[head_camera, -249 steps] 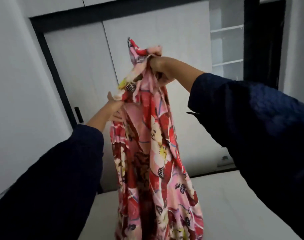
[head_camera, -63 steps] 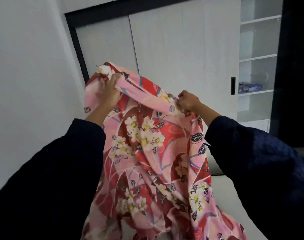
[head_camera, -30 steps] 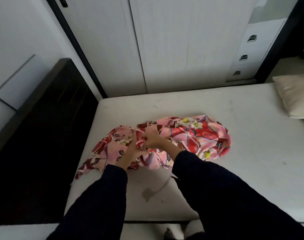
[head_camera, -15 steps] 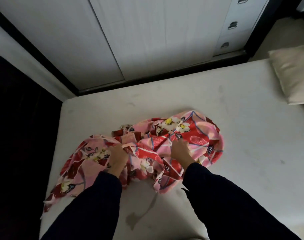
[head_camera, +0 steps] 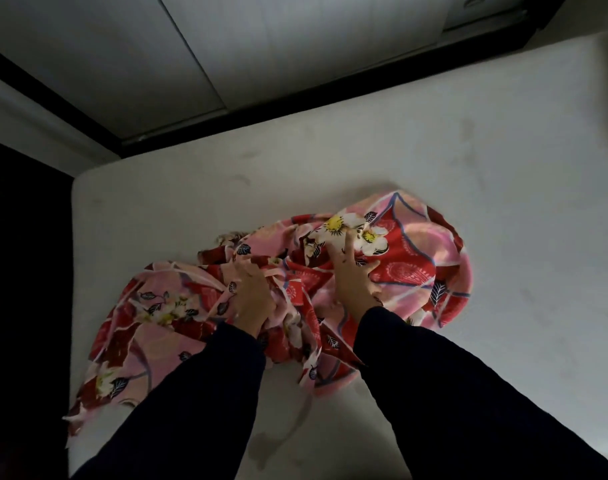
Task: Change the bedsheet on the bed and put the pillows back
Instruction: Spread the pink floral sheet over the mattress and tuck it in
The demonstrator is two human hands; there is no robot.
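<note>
A person is leaning over a bare white mattress (head_camera: 469, 161), where a pink-and-red floral bedsheet (head_camera: 417, 261) is lying crumpled near its left edge, one tail reaching that edge. The left hand (head_camera: 252, 296) is gripping a bunched fold; the right hand (head_camera: 353, 275) is pressing flat on the cloth, fingers spread. The sheet is probably being opened out — best done by finding a hemmed corner first and drawing the hands apart, not lifting the whole tangle.

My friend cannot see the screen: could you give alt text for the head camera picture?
A crumpled pink and red floral bedsheet lies on a bare white mattress; a person's left hand grips a fold, the right hand rests on it, fingers spread. White wardrobe doors stand beyond.
</note>
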